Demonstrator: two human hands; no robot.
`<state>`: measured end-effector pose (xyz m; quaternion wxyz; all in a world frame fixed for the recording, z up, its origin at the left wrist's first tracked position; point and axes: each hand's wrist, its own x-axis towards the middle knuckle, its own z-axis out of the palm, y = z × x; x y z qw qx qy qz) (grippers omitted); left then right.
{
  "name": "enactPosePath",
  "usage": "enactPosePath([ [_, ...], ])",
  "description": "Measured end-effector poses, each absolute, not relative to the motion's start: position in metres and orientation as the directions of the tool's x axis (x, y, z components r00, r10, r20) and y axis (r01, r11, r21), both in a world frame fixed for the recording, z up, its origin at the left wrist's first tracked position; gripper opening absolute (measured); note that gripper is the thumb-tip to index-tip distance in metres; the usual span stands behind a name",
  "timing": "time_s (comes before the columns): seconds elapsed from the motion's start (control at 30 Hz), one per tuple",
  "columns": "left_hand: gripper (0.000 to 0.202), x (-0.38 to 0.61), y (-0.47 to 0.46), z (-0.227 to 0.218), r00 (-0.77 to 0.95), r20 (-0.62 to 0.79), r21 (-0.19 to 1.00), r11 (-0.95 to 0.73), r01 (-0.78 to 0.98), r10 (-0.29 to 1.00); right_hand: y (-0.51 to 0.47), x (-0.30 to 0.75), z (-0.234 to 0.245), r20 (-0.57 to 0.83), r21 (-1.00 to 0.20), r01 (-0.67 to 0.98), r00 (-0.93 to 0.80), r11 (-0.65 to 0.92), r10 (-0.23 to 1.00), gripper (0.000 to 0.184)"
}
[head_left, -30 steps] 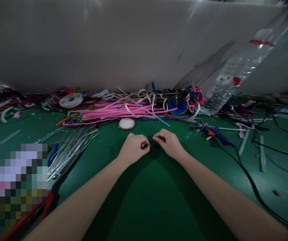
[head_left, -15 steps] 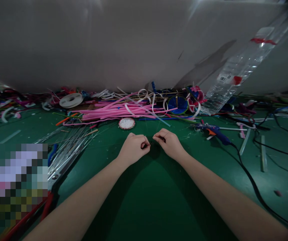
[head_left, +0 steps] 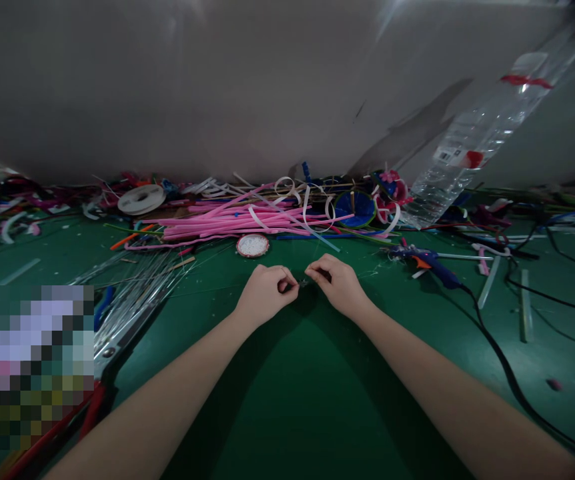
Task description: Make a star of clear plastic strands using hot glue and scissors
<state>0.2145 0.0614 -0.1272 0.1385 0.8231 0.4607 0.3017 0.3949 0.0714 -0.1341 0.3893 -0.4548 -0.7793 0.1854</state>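
Note:
Over the middle of the green table (head_left: 287,400), my left hand (head_left: 267,293) and my right hand (head_left: 336,283) face each other, fingertips a small gap apart. Both are closed in a pinch on a thin clear thread, which shows only as faint lines about the fingers. A tiny glinting clear piece (head_left: 304,283) sits in the gap between the fingertips; its kind is too small to make out. Just beyond my left hand lies a small round lid (head_left: 253,245) filled with white beads or grains.
Pink craft stems (head_left: 237,220) lie in a heap along the wall, near a white spool (head_left: 141,199). On the right are a blue glue gun (head_left: 430,263) with its black cord and a leaning plastic bottle (head_left: 472,147). Red-handled scissors (head_left: 112,350) and thin wires (head_left: 137,293) lie left.
My hands stay in nearly the same place with slight finger shifts. A small clear glint now shows more plainly between the fingertips.

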Motion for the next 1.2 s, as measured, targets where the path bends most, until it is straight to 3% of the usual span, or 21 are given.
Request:
enactPosePath([
  [0.23, 0.003, 0.214, 0.06, -0.125, 0.359, 0.37, 0.567, -0.514, 0.643, 0.857, 0.071, 0.396, -0.135, 0.438, -0.678, 0.55, -0.231, 0.488, 0.869, 0.015],
  [0.43, 0.016, 0.215, 0.056, -0.125, 0.258, 0.315, 0.761, -0.405, 0.507, 0.914, 0.062, 0.396, -0.127, 0.521, -0.698, 0.508, -0.124, 0.505, 0.844, 0.018],
  [0.73, 0.023, 0.227, 0.047, -0.125, 0.259, 0.194, 0.897, -0.278, 0.344, 0.946, 0.053, 0.39, -0.121, 0.612, -0.658, 0.475, -0.115, 0.584, 0.783, 0.012],
  [1.2, 0.031, 0.227, 0.044, -0.119, 0.166, 0.212, 0.85, -0.265, 0.456, 0.963, 0.052, 0.391, -0.122, 0.624, -0.614, 0.498, -0.169, 0.612, 0.763, 0.011],
])
